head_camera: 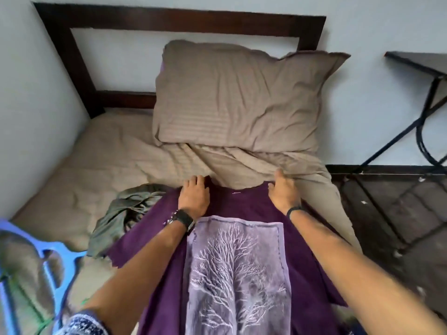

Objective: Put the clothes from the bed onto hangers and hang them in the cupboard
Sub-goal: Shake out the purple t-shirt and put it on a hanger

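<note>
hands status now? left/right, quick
Left hand: flat, fingers straight, pressing the purple T-shirt at its left shoulder.
Right hand: open, resting on the T-shirt's right shoulder edge.

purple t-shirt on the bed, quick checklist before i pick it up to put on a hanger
1. Purple t-shirt spread flat, print up: ok.
2. Left hand at the shoulder edge: ok.
3. Right hand at the other shoulder: ok.
4. Firm grip on the fabric: cannot tell.
5. Shirt free of the green garment: not ok, its sleeve lies against it.
6. Hanger in reach: cannot tell, none plainly in view.
</note>
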The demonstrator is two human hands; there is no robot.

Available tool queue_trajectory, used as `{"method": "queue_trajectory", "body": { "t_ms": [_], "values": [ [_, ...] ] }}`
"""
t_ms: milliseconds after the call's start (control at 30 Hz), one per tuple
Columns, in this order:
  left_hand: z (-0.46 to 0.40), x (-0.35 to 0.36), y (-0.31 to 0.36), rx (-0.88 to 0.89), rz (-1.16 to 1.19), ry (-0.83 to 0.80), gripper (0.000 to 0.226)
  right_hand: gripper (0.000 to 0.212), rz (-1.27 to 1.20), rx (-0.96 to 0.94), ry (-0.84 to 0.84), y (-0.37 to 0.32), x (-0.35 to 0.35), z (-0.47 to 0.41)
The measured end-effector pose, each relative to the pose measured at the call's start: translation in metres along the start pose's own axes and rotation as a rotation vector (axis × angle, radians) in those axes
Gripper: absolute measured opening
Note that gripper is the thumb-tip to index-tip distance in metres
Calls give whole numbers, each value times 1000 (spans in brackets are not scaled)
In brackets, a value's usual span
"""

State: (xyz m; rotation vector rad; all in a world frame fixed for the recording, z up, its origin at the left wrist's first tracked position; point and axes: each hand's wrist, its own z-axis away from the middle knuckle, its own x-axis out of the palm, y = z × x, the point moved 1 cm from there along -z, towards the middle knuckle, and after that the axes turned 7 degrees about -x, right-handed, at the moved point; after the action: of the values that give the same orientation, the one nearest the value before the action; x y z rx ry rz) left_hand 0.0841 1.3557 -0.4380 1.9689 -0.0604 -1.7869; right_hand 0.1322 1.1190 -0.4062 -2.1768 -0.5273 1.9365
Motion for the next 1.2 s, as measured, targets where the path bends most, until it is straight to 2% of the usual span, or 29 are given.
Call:
{"method": "queue_trajectory", "body": {
  "t_ms": [67, 100, 200, 400, 467, 533, 633, 700, 800, 867, 933, 1000, 1067, 1100, 1133, 1200],
  "values": [
    [18, 39, -17, 61, -117, -74, 63, 42, 111, -118, -98, 6, 43, 19],
    [22, 51, -23, 64, -131, -75, 72, 44, 174, -161, -96, 11, 63, 28],
    [18, 53, -20, 22, -158, -103, 86, 45, 236, -102, -48, 17, 87, 45],
    [45, 39, -21, 80, -219, -134, 70, 54, 200, -81, -173, -21, 79, 75],
    [76, 33, -32, 107, -82, -168, 75, 52, 163, -155, -221, -45, 77, 91],
    [114, 21, -48, 74, 164, -171, 56, 45, 36, -265, -220, -72, 77, 112],
    [173, -5, -80, -35, 350, -76, 46, 26, -241, -442, -222, -121, 80, 151],
    [205, -19, -104, -114, 379, 17, 44, 24, -364, -540, -228, -152, 87, 180],
    [241, -38, -139, -218, 325, 151, 48, 23, -467, -663, -309, -191, 97, 221],
    [258, -47, -165, -329, 137, 274, 51, 25, -524, -698, -415, -209, 103, 244],
    [272, -52, -187, -571, -32, 263, 48, 29, -551, -673, -520, -223, 105, 260],
    [278, -51, -202, -753, -1, 166, 52, 31, -570, -601, -611, -230, 108, 270],
    [284, -50, -208, -729, 32, 142, 53, 33, -612, -497, -696, -236, 111, 274],
    [285, -48, -209, -665, 91, 194, 49, 35, -636, -439, -748, -237, 112, 274],
    [285, -46, -210, -634, 194, 270, 42, 36, -673, -376, -802, -237, 113, 274],
    [285, -47, -208, -681, 485, 381, 32, 39, -801, -244, -880, -235, 115, 274]
  ]
}}
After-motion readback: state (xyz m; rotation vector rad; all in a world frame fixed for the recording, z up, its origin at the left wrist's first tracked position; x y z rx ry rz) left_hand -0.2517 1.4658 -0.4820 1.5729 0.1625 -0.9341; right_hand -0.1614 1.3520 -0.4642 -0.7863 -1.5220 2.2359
